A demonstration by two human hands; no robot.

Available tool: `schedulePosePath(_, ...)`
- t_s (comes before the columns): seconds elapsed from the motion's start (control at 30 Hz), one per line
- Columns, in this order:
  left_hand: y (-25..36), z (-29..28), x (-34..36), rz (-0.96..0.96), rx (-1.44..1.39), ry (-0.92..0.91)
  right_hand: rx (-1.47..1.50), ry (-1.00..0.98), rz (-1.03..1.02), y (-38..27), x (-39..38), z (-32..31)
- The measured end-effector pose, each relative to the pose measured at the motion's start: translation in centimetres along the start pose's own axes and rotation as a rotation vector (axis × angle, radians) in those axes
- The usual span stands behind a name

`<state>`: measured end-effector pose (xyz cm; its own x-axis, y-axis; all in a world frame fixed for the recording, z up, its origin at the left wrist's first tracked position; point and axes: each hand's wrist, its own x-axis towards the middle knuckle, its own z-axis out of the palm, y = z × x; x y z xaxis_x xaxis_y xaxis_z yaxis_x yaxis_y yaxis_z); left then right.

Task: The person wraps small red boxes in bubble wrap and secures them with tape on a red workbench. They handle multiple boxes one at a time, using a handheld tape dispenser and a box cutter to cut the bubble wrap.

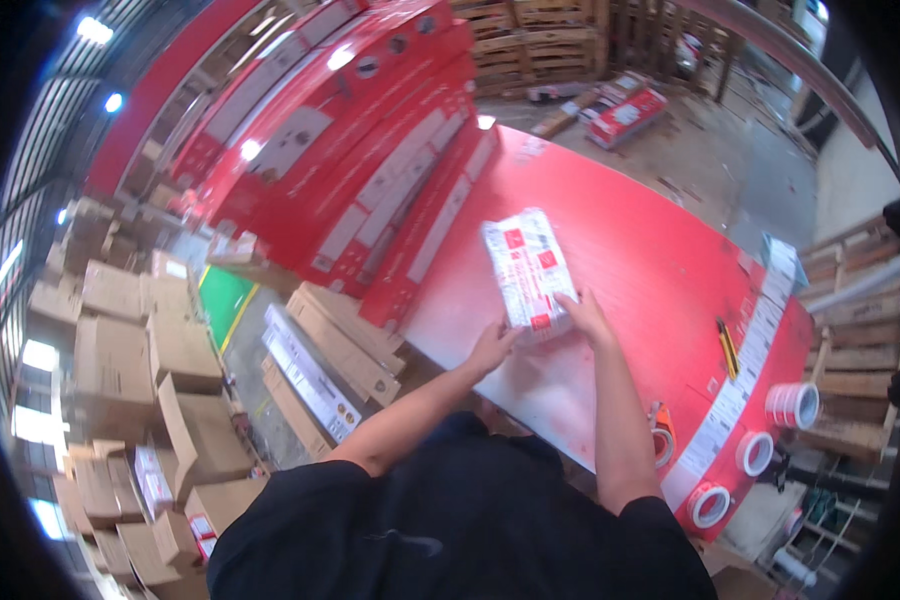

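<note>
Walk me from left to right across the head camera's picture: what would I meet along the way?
Brown cardboard boxes → long white carton → white-and-red package → orange tape dispenser → yellow cutter → rightmost tape roll.

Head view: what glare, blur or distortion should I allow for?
Head view: white glare spots sit on the red box stack; in that head view, a pale sheen washes over the near-left part of the red tabletop, print on the white package looks soft, and toward the head view's rim straight edges bend before fading into black.
</note>
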<state>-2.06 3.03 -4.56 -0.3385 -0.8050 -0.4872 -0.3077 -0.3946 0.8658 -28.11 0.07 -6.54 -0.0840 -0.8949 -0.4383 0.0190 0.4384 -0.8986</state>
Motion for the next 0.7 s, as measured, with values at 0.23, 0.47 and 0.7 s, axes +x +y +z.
schedulePosePath(0.23, -2.9, -11.3, -5.4, 0.304, 0.346, 0.05, 0.22, -0.051, 0.252, 6.7, -14.0, 0.9)
schedulePosePath(0.47, -1.6, -27.2, -2.2, 0.244, 1.229, 0.616, 0.669, -0.062, 0.304, 13.6, -28.3, 2.0)
schedulePosePath(0.7, -4.6, -13.4, -8.7, 0.216, 0.904, 0.293, 0.949, 0.44, 0.095, 12.4, -41.4, 8.5)
